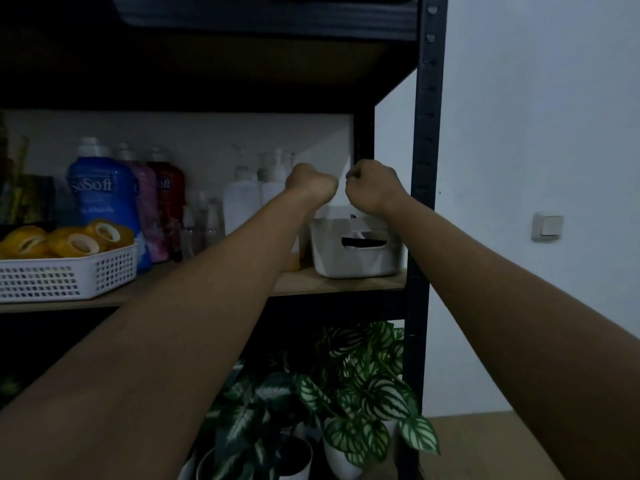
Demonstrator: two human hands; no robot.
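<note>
Two hands, the left hand [311, 183] and the right hand [372, 185], hover side by side just above one white bin [356, 261] on the shelf [311, 284]. Both are curled into fists; whether either pinches anything cannot be told. Left of the bin stand three coloured bottles [100, 188], and farther left one white basket [69, 275] holds at least three yellow tape rolls [81, 244]. Leafy plants [356, 375] stand below the bin.

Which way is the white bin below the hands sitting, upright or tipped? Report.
Upright: the white bin stands flat on the wooden shelf, rim up, handle slot level.
</note>
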